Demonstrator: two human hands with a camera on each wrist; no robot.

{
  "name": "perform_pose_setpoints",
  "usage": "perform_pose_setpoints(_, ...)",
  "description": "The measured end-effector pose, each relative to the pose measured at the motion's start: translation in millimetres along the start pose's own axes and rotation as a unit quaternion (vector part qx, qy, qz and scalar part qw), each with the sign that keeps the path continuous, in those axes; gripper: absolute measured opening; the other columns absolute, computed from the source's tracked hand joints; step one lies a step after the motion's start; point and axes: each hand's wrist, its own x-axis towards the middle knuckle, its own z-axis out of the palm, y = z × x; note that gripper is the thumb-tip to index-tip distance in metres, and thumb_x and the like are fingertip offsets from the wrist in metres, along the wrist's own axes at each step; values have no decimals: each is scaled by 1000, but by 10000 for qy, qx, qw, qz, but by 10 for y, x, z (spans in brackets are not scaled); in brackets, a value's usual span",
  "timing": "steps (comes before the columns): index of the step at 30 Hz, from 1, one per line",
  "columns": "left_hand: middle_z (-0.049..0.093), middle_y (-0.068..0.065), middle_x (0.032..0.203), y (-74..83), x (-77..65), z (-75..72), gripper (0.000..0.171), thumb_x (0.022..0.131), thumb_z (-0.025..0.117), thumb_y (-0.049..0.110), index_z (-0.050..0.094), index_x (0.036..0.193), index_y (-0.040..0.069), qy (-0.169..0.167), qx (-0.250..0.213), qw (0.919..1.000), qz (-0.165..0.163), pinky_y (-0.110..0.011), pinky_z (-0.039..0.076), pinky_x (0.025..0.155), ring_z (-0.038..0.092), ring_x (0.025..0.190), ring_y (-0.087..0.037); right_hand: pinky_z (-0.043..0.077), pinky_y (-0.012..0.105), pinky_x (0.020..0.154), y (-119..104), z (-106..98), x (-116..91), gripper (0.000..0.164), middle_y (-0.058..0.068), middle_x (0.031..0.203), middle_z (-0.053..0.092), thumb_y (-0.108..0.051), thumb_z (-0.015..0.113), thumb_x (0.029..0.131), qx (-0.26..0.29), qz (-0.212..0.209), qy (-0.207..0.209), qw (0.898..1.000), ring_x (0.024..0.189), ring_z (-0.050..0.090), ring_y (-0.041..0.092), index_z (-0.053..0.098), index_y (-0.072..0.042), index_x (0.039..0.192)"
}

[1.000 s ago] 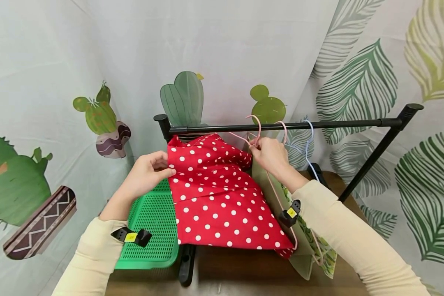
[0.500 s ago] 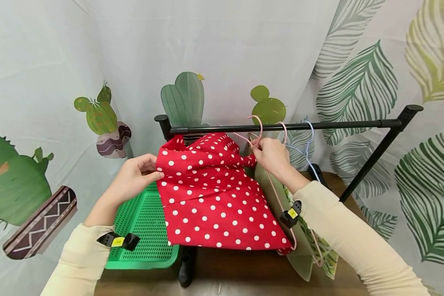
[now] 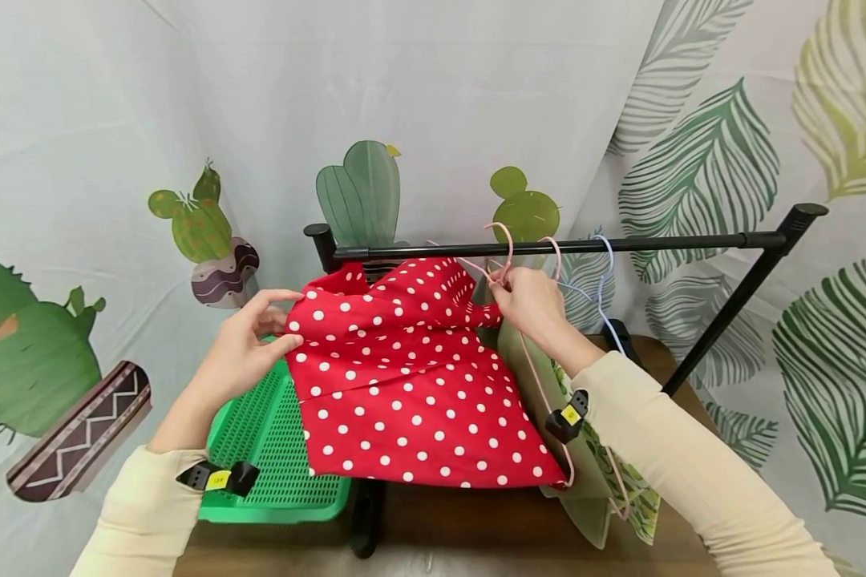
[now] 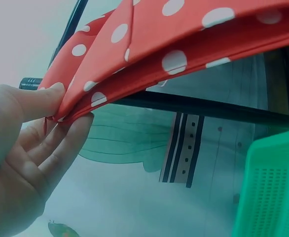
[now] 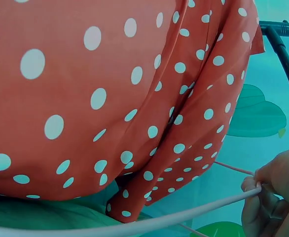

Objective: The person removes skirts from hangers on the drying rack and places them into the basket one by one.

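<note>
A red cloth with white polka dots (image 3: 411,401) spreads below the rack's bar, bunched in folds toward its top. My left hand (image 3: 238,344) pinches its left edge between thumb and fingers; the left wrist view shows the folded layers of cloth (image 4: 154,49) at the fingertips. My right hand (image 3: 530,304) pinches a pink hanger (image 3: 510,237) just below its hook, which overlaps the bar. The hanger's lower right corner sticks out past the cloth's bottom right corner. In the right wrist view, the hanger's pale arm (image 5: 198,211) runs from the fingers across in front of the cloth.
Along the black rack bar (image 3: 678,242), another pink hanger (image 3: 556,256) and a blue hanger (image 3: 609,255) hang to the right. An olive cloth (image 3: 584,513) and a leaf-patterned cloth (image 3: 645,497) hang there too. A green perforated basket (image 3: 277,513) stands at left on the brown table (image 3: 469,521).
My left hand has moved left, drawing the cloth's left edge out with it, so the cloth spreads wider over the basket. My right hand stays almost still at the hanger.
</note>
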Motion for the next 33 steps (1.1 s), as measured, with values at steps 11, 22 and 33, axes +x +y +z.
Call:
perform_pose_setpoints(11,67,-6,85,-82,-84,18,22,83,66,6,65,105,10,316,781,9961,-273,-19,48,63,64,73,-20,26,25,38,-15,-15,-13,23,4,51,48,-23,53,91,44,-45,80,9999,45,41,18,72,-9,92)
perform_pose_setpoints(22,68,-10,83,-134,-102,14,15,84,65,8,69,98,12,485,1084,9911,-605,-25,47,52,63,68,-21,25,24,37,-36,-33,-21,24,4,50,46,-23,55,90,14,-35,51,10000,43,39,17,72,-7,84)
perform_pose_setpoints(33,66,-20,95,-99,-109,14,19,87,62,10,66,104,4,247,314,9891,-1420,-24,53,52,67,65,-18,25,23,37,-33,-28,-20,25,4,50,46,-23,55,90,-16,-10,38,10000,41,39,17,71,-6,81)
